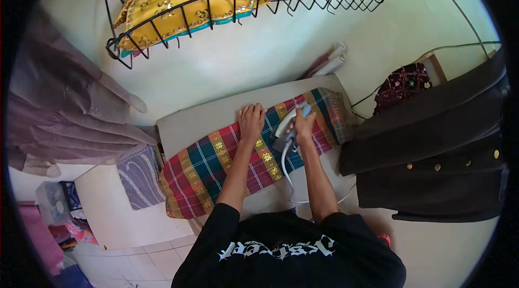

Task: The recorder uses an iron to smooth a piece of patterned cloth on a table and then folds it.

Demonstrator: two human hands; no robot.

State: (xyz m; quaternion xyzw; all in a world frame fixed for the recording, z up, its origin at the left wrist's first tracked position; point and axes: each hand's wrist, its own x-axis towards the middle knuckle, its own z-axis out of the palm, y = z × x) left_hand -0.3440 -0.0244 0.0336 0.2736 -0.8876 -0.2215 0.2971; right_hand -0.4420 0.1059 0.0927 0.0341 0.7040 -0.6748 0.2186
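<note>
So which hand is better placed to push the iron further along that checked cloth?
Probably the right hand: it already grips the iron. The left hand lies flat on the checked cloth, holding it.

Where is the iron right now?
In the head view, the iron sits right of centre on the plaid cloth on the ironing board, gripped by the right hand, with the left hand flat on the cloth just beside it.

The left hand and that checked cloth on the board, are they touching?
Touching. The head view shows the left hand pressed flat, palm down, on the checked cloth, with no gap, beside the iron under the right hand.
</note>
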